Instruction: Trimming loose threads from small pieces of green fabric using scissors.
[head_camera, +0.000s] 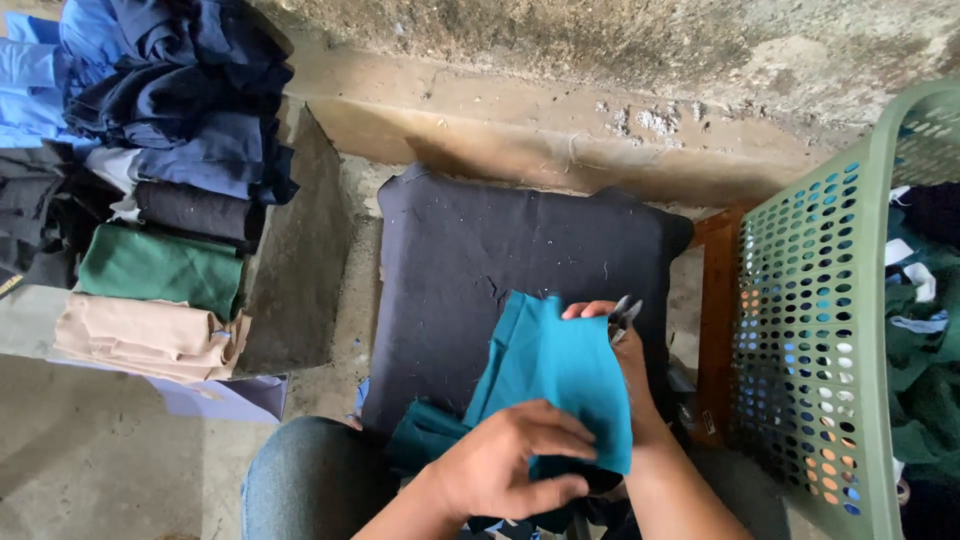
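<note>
1. Where the two hands meet, low and right of centre, both grip one teal cloth piece (562, 372): the left hand (505, 462) is pinched shut on its lower edge at about 6 o'clock, while the right hand (625, 350) holds the upper right edge at about 2 o'clock.
2. Right hand also carries small metal snips (624, 317), tips pointing to 1 o'clock; whether the blades are parted is hard to tell.
3. Teal cloth piece: long axis runs from 7 to 1 o'clock, lying over a dark cushion (470, 260).
4. At 3 o'clock: green perforated basket (830, 300) holding garments.
5. At 10 o'clock: folded garment stack (160, 200).
</note>
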